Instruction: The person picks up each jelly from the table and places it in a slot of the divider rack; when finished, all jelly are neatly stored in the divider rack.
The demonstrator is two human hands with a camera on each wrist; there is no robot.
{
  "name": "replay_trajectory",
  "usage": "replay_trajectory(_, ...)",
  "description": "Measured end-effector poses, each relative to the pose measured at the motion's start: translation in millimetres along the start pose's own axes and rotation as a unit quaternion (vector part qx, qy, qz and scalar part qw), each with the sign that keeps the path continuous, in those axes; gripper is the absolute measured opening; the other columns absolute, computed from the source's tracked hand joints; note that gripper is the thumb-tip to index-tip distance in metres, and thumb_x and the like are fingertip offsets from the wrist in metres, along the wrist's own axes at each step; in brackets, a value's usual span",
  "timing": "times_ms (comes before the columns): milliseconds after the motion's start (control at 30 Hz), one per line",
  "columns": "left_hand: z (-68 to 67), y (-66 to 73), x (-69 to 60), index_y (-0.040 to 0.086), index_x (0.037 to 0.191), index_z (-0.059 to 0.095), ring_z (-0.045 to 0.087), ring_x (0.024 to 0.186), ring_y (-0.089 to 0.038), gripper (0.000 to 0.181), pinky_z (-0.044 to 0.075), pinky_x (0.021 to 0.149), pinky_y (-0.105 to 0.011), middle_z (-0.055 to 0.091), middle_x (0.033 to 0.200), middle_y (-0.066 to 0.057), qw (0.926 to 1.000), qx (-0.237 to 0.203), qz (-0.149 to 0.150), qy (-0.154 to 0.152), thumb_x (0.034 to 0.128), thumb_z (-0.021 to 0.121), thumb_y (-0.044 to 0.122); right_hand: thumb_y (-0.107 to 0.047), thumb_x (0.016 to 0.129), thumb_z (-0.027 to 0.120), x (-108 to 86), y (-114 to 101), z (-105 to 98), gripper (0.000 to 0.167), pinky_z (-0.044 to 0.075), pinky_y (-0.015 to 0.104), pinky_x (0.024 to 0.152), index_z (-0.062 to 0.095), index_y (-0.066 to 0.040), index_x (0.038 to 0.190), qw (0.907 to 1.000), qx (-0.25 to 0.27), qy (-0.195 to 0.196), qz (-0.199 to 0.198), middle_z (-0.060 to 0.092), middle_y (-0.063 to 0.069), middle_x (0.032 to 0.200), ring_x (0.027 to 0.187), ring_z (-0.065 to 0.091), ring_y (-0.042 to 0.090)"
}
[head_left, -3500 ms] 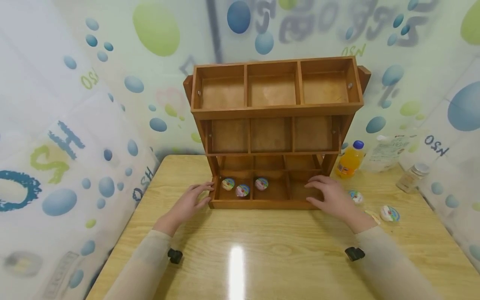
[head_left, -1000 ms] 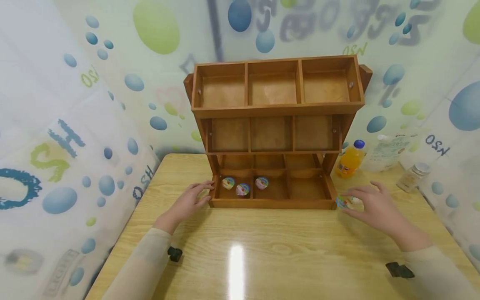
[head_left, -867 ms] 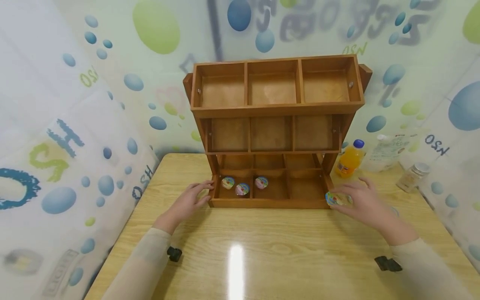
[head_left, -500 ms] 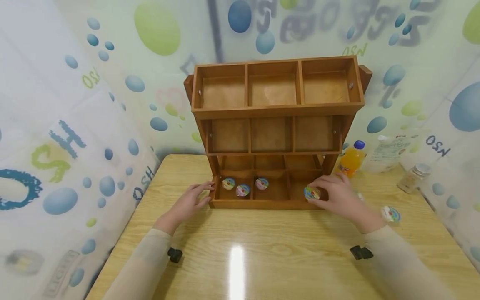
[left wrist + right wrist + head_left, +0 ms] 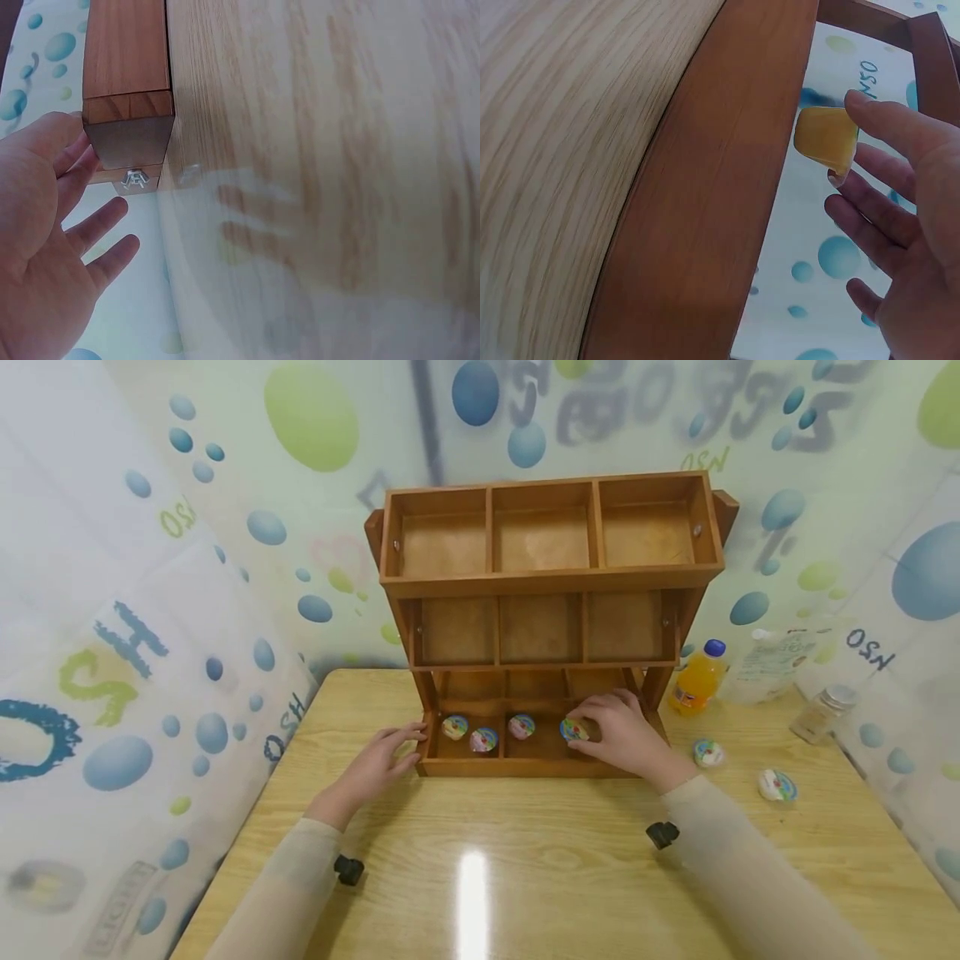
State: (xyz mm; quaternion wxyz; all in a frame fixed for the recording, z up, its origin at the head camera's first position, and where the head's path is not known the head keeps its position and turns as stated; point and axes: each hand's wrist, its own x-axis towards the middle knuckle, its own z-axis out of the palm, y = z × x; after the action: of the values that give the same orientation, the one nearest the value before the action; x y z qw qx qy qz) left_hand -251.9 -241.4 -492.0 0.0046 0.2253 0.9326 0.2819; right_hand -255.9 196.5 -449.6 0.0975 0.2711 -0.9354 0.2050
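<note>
Here, pinched yellow cup [image 5: 825, 135], lid [image 5: 573, 729] facing upward

On my head feed I have a pale wood-grain table [image 5: 390, 852], a white streak of glare down its near half. A brown wooden rack [image 5: 551, 581] stands toward the back. Right of it I see an orange-filled bottle [image 5: 698, 682], a clear printed pouch [image 5: 768, 670] and a silver-lidded jar [image 5: 823, 716]; nearer the camera lie a small cup [image 5: 708, 753] and, farther right, a second cup [image 5: 777, 786]. The rack's bottom tier carries a yellowish cup [image 5: 454, 727] and a pinkish cup [image 5: 483, 741] in its left compartment.
</note>
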Motion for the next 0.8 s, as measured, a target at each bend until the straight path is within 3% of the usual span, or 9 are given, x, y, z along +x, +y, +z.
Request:
replay_trajectory(267,-0.1,1.1,0.1,0.009,0.143,0.059,0.045,0.142,-0.038,0.039,0.041,0.115,-0.062,0.046,0.162,-0.006,1.0000,0.007,0.001,0.000,0.1059,0.061,0.021,-0.031,0.082,0.090,20.2,-4,18,0.034,0.038,0.064,0.113,0.078,-0.014,0.109,0.9994,-0.013,-0.001,-0.031,0.075,0.001,0.107,0.108,0.067,0.028)
replay_trajectory(533,0.8,1.5,-0.1,0.009,0.143,0.059,0.045,0.142,-0.038,0.040,0.042,0.114,-0.061,0.046,0.162,-0.007,0.9999,0.015,-0.001,0.000,0.1058,0.062,0.022,-0.028,0.084,0.088,29.8,1,32,0.032,0.049,0.056,0.106,0.078,-0.012,0.110,0.9984,0.010,-0.044,-0.034,0.075,0.002,0.107,0.105,0.067,0.026)
replay_trajectory(633,0.9,1.2,-0.4,0.009,0.144,0.058,0.044,0.142,-0.038,0.040,0.042,0.114,-0.061,0.045,0.162,-0.007,0.9999,0.016,-0.002,-0.001,0.1058,0.061,0.022,-0.028,0.083,0.089,32.9,4,37,0.034,0.048,0.056,0.106,0.078,-0.012,0.110,0.9974,0.009,-0.057,-0.044,0.075,0.002,0.108,0.107,0.067,0.027)
replay_trajectory(800,0.6,1.0,-0.7,0.010,0.145,0.058,0.044,0.142,-0.038,0.040,0.042,0.114,-0.062,0.045,0.162,-0.007,0.9999,0.014,-0.005,-0.001,0.1060,0.061,0.022,-0.030,0.082,0.090,36.1,6,41,0.035,0.039,0.066,0.112,0.079,-0.013,0.111,0.9964,0.011,-0.076,-0.037,0.075,0.003,0.112,0.118,0.064,0.034)
